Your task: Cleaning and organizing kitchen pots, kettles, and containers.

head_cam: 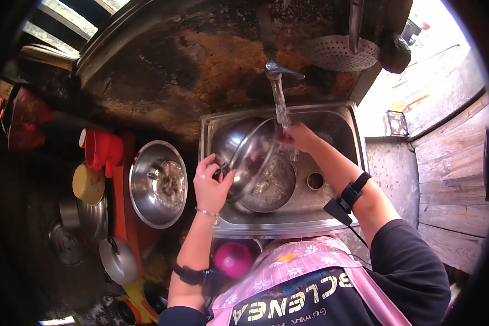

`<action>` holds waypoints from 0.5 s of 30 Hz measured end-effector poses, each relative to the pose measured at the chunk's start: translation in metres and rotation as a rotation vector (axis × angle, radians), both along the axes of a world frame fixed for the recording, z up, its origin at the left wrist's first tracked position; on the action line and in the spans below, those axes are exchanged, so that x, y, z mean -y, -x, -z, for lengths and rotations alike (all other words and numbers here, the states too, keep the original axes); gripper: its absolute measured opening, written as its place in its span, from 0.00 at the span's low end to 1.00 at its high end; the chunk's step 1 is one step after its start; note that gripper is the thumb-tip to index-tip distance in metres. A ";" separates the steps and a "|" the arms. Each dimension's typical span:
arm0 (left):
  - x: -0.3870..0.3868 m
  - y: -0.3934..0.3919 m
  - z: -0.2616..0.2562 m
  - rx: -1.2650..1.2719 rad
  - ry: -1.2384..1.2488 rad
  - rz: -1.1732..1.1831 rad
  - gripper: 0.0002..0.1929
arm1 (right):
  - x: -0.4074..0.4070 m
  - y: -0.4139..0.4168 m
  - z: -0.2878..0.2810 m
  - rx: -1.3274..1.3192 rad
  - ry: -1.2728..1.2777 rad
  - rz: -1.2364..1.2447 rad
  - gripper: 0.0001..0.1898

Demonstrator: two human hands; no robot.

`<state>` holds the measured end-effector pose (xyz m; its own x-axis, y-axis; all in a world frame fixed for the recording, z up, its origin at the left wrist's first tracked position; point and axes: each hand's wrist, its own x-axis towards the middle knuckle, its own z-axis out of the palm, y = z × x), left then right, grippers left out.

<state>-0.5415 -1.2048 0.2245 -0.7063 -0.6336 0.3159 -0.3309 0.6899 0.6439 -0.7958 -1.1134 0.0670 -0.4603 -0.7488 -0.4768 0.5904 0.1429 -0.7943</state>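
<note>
My left hand (212, 179) grips a tilted, shiny steel pot lid (248, 167) beside its black handle (218, 174). The lid leans over the sink (305, 218), with a round steel vessel (230, 136) behind it. Water pours from the open tap (274, 71) onto my right hand (300, 136), held right under the stream near the lid's far edge. Blur and splashing hide the fingers of that hand, so whether it grips anything is unclear. Below the lid, a round steel pan (275, 191) sits on the sink floor next to the drain hole (315, 180).
Left of the sink stands a steel basin (140, 191) with murky contents. Red plastic dippers (102, 148), a yellow plastic container (87, 183) and a handled pot (118, 261) lie farther left. A perforated skimmer (342, 55) hangs by the tap. A pink ball-like object (233, 259) is below the sink.
</note>
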 end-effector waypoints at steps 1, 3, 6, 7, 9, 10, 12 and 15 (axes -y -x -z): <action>0.005 0.007 0.014 -0.016 -0.058 -0.029 0.12 | -0.001 0.010 0.006 -0.335 0.138 -0.101 0.08; 0.008 0.022 0.027 0.004 -0.431 -0.145 0.14 | -0.005 0.011 -0.005 -0.668 0.267 -0.207 0.10; 0.009 0.036 0.059 0.006 -0.912 -0.239 0.14 | -0.001 -0.019 -0.093 -1.329 0.178 -0.476 0.11; 0.004 0.046 0.064 0.002 -1.002 -0.226 0.12 | -0.002 -0.021 -0.102 -0.658 0.083 -0.603 0.11; -0.005 0.059 0.066 -0.001 -1.093 -0.203 0.11 | -0.009 -0.019 -0.129 -0.215 -0.129 -0.687 0.11; -0.007 0.064 0.068 0.000 -1.103 -0.199 0.11 | -0.008 -0.006 -0.126 -0.216 -0.134 -0.677 0.11; -0.013 0.077 0.068 0.003 -1.116 -0.177 0.11 | -0.006 0.014 -0.137 -1.052 -0.303 -0.757 0.11; -0.016 0.088 0.071 0.004 -1.090 -0.106 0.11 | -0.022 -0.003 -0.155 -0.319 0.000 -0.537 0.12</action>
<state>-0.6292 -1.1886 0.1535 -0.6312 -0.6293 -0.4534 -0.3588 -0.2814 0.8900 -0.7924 -1.0915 0.2225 -0.1392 -0.9154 -0.3777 0.1700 0.3537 -0.9198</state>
